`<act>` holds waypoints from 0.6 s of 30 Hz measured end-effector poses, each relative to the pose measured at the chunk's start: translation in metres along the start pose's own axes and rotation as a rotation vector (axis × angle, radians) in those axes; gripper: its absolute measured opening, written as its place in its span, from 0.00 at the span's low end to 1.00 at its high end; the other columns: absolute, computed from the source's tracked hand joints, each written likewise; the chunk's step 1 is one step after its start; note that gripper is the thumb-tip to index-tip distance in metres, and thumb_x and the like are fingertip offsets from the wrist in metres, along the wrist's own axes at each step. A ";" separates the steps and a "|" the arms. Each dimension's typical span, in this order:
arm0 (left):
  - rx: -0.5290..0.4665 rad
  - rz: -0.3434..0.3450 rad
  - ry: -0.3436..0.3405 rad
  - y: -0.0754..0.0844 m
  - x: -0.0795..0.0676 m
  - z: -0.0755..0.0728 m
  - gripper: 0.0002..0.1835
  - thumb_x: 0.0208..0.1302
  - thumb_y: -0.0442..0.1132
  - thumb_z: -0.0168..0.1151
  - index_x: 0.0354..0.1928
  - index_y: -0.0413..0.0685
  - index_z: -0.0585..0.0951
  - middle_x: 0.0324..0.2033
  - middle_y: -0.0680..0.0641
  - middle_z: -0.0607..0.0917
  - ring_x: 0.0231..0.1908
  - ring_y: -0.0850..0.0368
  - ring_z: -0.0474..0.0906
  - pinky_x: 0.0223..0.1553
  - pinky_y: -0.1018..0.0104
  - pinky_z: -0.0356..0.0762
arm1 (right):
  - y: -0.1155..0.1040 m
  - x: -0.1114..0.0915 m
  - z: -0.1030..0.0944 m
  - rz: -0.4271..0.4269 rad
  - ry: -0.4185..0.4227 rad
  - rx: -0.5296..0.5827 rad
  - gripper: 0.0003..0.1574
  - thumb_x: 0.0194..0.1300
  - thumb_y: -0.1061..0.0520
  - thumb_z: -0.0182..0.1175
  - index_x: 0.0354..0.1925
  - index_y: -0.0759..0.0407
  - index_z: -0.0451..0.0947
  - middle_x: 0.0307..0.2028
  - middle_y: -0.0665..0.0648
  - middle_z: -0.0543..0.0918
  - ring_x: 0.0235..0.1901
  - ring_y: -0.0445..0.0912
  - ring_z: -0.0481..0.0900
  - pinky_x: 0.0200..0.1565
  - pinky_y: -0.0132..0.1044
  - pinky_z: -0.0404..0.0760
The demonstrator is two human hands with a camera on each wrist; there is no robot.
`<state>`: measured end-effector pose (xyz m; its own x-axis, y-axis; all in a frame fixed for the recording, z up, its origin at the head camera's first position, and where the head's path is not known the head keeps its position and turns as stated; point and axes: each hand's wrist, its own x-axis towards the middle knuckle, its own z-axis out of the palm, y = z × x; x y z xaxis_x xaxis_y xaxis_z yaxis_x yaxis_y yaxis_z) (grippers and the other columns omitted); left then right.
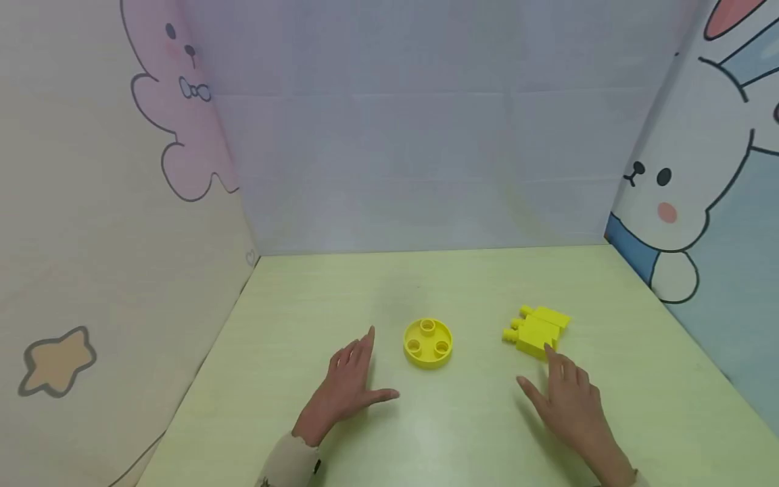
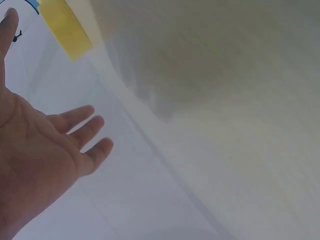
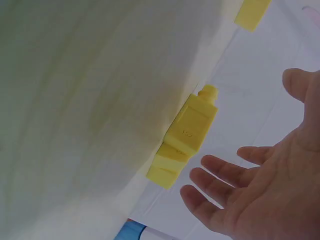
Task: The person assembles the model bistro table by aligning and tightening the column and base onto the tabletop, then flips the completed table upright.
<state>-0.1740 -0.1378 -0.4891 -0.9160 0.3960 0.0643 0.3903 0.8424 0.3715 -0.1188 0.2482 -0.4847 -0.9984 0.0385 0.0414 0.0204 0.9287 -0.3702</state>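
A round yellow dish-like piece (image 1: 428, 346) with three hollow studs inside it lies near the middle of the table. To its right lies a yellow blocky piece (image 1: 537, 333) with three round pegs along its left side; embossed marks show on it in the right wrist view (image 3: 185, 131). My left hand (image 1: 342, 392) is spread to the left of the round piece, apart from it and holding nothing. My right hand (image 1: 572, 409) hangs just in front of the pegged piece, its index fingertip overlapping that piece's near edge; whether they touch I cannot tell. Its palm holds nothing.
Both pieces rest on a pale yellow-green tabletop (image 1: 292, 304). A whitish fabric wall (image 1: 389, 149) stands along the back edge. Side walls with cartoon drawings, including a rabbit (image 1: 688, 182) on the right, border the table.
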 end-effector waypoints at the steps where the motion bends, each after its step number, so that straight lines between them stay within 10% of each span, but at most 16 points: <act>1: -0.052 0.000 -0.033 -0.002 0.007 -0.001 0.67 0.57 0.71 0.70 0.83 0.42 0.43 0.76 0.35 0.63 0.73 0.36 0.60 0.70 0.38 0.54 | 0.005 0.004 -0.002 0.019 -0.017 0.029 0.58 0.76 0.29 0.51 0.76 0.75 0.50 0.63 0.83 0.66 0.58 0.79 0.66 0.51 0.75 0.68; 9: -0.273 0.009 -0.220 -0.007 0.062 0.006 0.65 0.54 0.61 0.79 0.82 0.42 0.49 0.69 0.37 0.72 0.68 0.37 0.67 0.67 0.42 0.66 | 0.029 0.035 -0.013 0.056 -0.138 0.333 0.47 0.81 0.42 0.51 0.71 0.81 0.49 0.51 0.78 0.78 0.45 0.63 0.81 0.43 0.55 0.81; 18: -0.303 0.060 -0.241 -0.003 0.091 0.013 0.60 0.54 0.58 0.80 0.81 0.43 0.57 0.68 0.37 0.72 0.65 0.41 0.68 0.67 0.42 0.65 | 0.040 0.048 -0.013 0.131 -0.177 0.354 0.45 0.82 0.40 0.49 0.66 0.82 0.57 0.49 0.78 0.77 0.41 0.57 0.80 0.39 0.48 0.81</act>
<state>-0.2573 -0.0990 -0.4966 -0.8299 0.5465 -0.1121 0.3643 0.6830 0.6330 -0.1652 0.2919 -0.4855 -0.9828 0.0550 -0.1761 0.1592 0.7351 -0.6591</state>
